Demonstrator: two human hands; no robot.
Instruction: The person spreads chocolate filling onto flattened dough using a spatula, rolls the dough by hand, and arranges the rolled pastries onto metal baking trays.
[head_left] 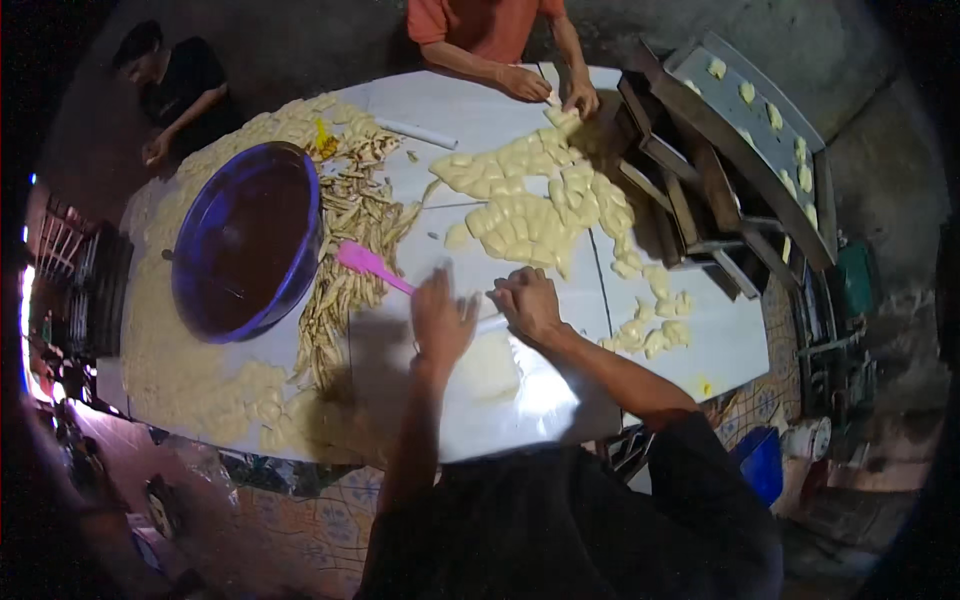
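A thin white rolling pin lies across the tabletop in front of me, above a flattened sheet of pale dough. Over its left end is my left hand, smeared by motion, so its grip does not show clearly. At the other end my right hand rests with fingers curled on the pin. Just left of my left hand, a pink spatula lies with its handle toward me, on a heap of brownish filling strips. Many pale dough pieces are spread beyond my hands.
A large purple basin with brown contents stands at left. Another white rod lies farther back. Stacked trays, the top one bearing dough pieces, lean at right. Across the table, a person's hands handle dough; another person is far left.
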